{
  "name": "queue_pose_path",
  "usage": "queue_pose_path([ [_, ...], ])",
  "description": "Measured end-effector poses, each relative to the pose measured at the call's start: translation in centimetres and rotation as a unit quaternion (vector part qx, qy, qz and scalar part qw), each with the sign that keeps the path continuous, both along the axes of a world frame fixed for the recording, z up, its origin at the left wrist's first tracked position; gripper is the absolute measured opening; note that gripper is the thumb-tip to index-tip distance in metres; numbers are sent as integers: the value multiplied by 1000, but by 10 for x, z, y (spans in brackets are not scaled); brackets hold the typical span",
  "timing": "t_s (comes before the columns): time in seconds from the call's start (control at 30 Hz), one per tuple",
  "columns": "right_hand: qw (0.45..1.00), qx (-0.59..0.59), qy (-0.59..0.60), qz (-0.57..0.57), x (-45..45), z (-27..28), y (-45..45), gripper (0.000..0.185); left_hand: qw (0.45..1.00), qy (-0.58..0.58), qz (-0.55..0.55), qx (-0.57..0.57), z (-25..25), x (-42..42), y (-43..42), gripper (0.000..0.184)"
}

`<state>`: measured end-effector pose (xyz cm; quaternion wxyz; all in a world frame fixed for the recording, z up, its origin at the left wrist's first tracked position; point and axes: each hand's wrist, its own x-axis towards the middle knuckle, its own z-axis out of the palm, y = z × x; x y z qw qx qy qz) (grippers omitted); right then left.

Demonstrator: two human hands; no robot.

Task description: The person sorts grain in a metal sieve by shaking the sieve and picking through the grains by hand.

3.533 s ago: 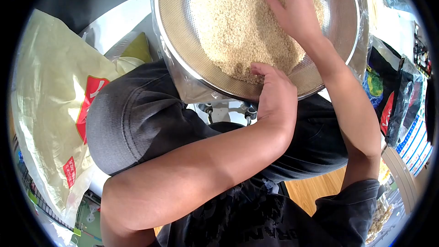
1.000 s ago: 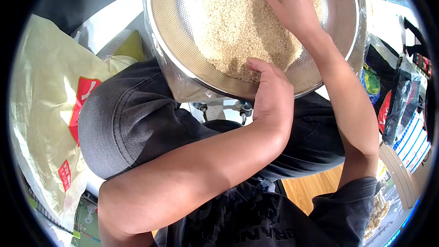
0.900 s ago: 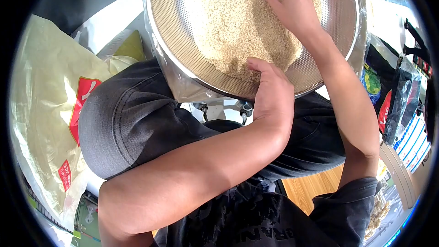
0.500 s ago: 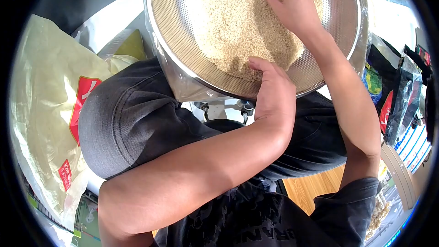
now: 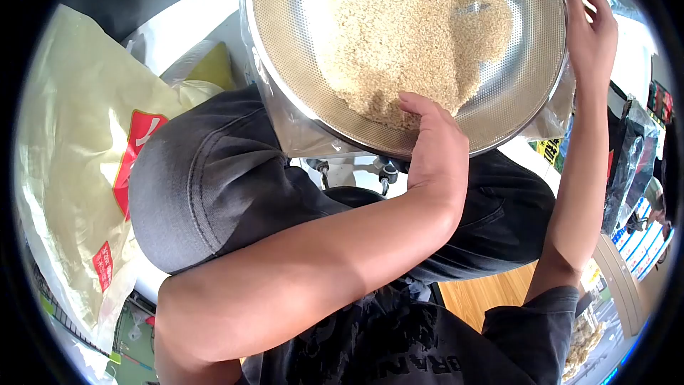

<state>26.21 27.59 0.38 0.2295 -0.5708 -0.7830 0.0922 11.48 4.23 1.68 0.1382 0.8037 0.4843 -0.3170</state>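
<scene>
A wide perforated metal sieve [image 5: 296, 64] holds a heap of pale brown grain [image 5: 399, 36], with bare metal showing along its right side. My left hand [image 5: 442, 139] is at the near rim, closed over it, with a digit reaching inside to the edge of the grain; its other fingers are mostly hidden. Just outside the right rim is my right hand [image 5: 595, 36], its fingers bent in a pinch beside clear plastic. What lies between those fingertips, if anything, cannot be made out. Clear plastic sheeting [image 5: 306, 139] hangs around the sieve's outside.
On the left stands a large pale yellow plastic bag [image 5: 71, 164] with red labels. My legs in dark trousers [image 5: 206, 178] are below the sieve. Dark printed packages [image 5: 627, 150] lie at the right, and wooden floor [image 5: 491, 292] shows below.
My right hand has left the grain and moved right, past the sieve's rim. The sieve appears slightly farther right in view. My left hand keeps its place at the near rim.
</scene>
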Motion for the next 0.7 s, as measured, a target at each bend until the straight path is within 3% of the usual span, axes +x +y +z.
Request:
queue_pose_path([
  [0.17, 982, -7, -154, -113, 55, -5, 22, 34, 1000, -6, -2, -13, 1, 0, 1, 41],
  [0.23, 969, 52, -240, -34, 71, -15, 27, 35, 1000, -5, -9, -16, 2, -1, 2, 41],
  [0.4, 972, 114, -205, 31, 44, -9, 23, 29, 1000, 1, -17, -25, 1, -1, 3, 42],
  [0.47, 956, 175, -180, 151, 9, -3, 9, 25, 1000, 3, -20, -24, 2, -2, 3, 42],
  [0.5, 955, 164, -108, 221, -1, -11, 16, 24, 1000, 3, -19, -25, 1, 0, 2, 42],
  [0.6, 973, 102, -33, 204, -80, -19, -58, 16, 1000, 0, 3, -15, -4, 3, 1, 42],
  [0.63, 966, 9, -104, 237, -108, 3, -83, 13, 999, 9, -22, -23, -3, 2, 1, 42],
  [0.7, 945, -82, -82, 307, -130, -26, -107, 18, 998, 17, -44, -35, -8, 5, -1, 43],
])
